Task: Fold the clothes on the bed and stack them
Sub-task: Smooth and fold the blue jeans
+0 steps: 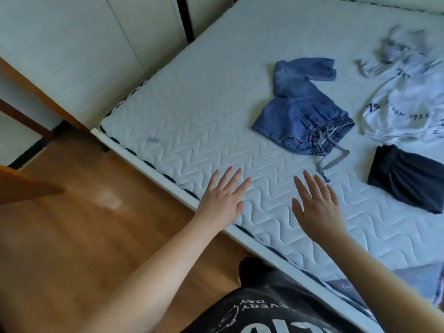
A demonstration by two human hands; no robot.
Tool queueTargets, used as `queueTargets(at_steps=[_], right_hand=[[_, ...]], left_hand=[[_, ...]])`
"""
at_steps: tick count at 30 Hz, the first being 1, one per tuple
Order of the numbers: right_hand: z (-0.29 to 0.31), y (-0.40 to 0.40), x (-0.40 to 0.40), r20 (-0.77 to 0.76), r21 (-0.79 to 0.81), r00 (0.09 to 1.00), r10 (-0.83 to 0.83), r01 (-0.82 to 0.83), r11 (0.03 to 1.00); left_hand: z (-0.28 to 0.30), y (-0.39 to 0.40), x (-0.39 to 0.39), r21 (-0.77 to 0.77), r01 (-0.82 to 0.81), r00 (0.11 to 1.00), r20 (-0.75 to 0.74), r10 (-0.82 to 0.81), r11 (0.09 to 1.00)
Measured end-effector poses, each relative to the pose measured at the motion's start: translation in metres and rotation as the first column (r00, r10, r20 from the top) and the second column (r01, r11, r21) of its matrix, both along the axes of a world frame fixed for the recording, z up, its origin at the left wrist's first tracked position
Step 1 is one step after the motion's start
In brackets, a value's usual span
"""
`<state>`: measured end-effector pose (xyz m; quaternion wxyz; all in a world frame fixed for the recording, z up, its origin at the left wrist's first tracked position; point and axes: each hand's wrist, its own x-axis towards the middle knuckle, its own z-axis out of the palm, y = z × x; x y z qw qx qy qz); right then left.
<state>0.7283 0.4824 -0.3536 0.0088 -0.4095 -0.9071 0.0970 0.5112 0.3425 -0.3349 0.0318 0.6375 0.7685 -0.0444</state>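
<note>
From the head view, both hands are stretched out flat over the near edge of the bed (192, 109), fingers straight and slightly spread, holding nothing: the left hand (222, 200) lies near the mattress border and the right hand (317, 207) just beside it, further in; whether the palms press the surface or hover just above it cannot be told. The clothes lie unfolded beyond the fingertips. The denim shorts (302, 109) are crumpled in a heap ahead of the right hand, with a gathered elastic waist toward the person and a drawstring (332, 162) trailing out close to the right fingertips. Further right lies a white shirt (403, 109) with dark lettering, rumpled, and near it a dark garment (406, 176) lying flatter, partly cut off at the frame edge. The step in hand looks like the start, picking the first piece; the shorts are nearest. To do it well, I judge it best to take them by the waistband with both hands, shake the legs out, lay them flat on the bare stretch in front, and tuck the drawstring in before folding. The denim looks soft and thin, so it should crease easily; the mattress is quilted in a zigzag pattern and looks firm enough to smooth cloth against. The floor (72, 236) is wood.
</note>
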Motion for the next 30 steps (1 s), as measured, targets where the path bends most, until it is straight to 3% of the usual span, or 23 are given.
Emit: queueTargets(at_steps=[7, 17, 30], right_hand=[[0.006, 0.088, 0.0, -0.043, -0.015, 0.962, -0.268, 0.268, 0.963], [0.003, 0.157, 0.001, 0.046, -0.021, 0.924, -0.38, 0.381, 0.924], [-0.088, 0.251, -0.064, 0.162, -0.112, 0.848, -0.505, 0.524, 0.844]], left_hand=[[0.007, 0.132, -0.015, -0.007, 0.168, 0.986, 0.013, -0.168, 0.986], [-0.019, 0.236, -0.027, -0.068, 0.332, 0.943, 0.058, -0.329, 0.941], [-0.128, 0.401, -0.074, -0.096, 0.491, 0.87, 0.103, -0.482, 0.866]])
